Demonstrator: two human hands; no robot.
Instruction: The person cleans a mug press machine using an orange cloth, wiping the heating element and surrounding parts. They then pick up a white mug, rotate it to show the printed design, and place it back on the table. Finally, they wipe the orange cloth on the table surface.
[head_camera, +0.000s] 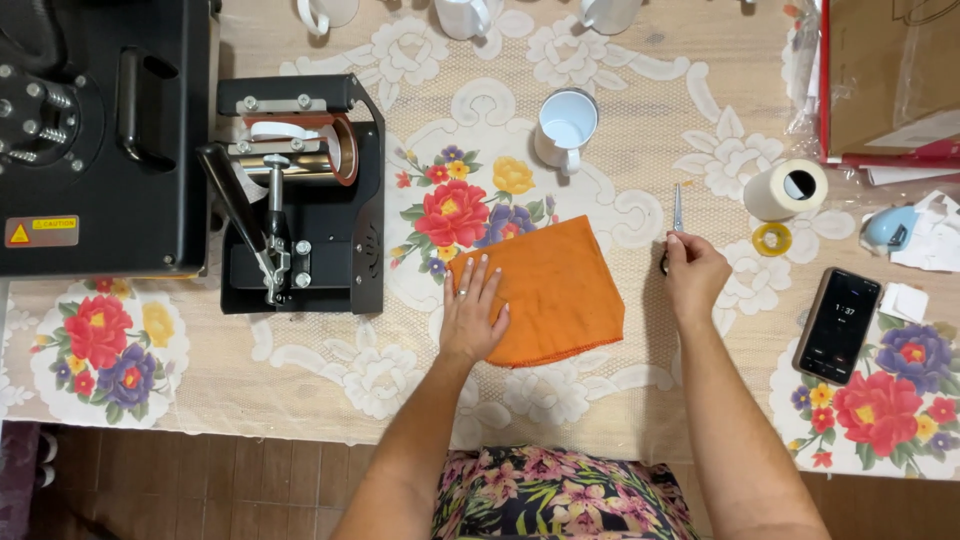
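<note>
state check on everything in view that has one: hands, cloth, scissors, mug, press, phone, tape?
left hand: flat on the orange cloth
right hand: closed on the scissors' handles
orange cloth: folded, lying flat
scissors: blades shut, pointing away
white mug: upright, empty
mug press: lever down, white mug clamped inside
phone: face up, screen lit
paper roll: on its side

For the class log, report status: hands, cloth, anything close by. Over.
Left hand flat on orange cloth. Right hand gripping scissors beside it. White mug just beyond the cloth.
</note>
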